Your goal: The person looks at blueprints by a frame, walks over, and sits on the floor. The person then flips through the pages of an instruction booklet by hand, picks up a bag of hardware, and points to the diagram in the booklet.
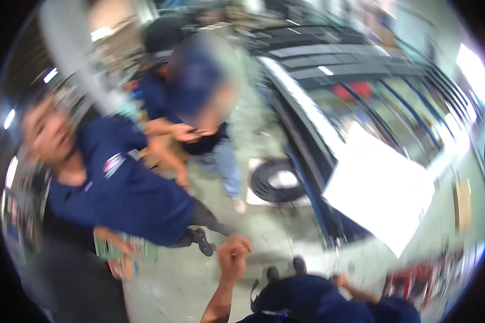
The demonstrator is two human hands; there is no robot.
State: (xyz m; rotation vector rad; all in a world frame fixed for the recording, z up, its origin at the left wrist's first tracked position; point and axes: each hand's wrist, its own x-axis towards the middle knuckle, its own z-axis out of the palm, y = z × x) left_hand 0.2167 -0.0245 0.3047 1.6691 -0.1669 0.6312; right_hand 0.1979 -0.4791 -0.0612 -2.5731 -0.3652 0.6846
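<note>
My left hand [233, 259] is raised over the floor at the lower middle, its fingers curled in. I see nothing in it, though motion smears the picture. My right hand [339, 280] shows only in small part beside my dark blue shirt [312, 301]; its fingers are too blurred to read. Above and to the right of it is a bright white sheet [380, 188], overlapping the near end of a long dark metal frame [307, 134]. What supports the sheet cannot be made out.
A person in a dark blue shirt [129, 183] stands close on my left. Behind, another person in a cap [191, 86] has hands together at the waist. A black coil [258, 183] lies on a pale board. Red-handled items [425, 280] sit at lower right, near a brown board [462, 207].
</note>
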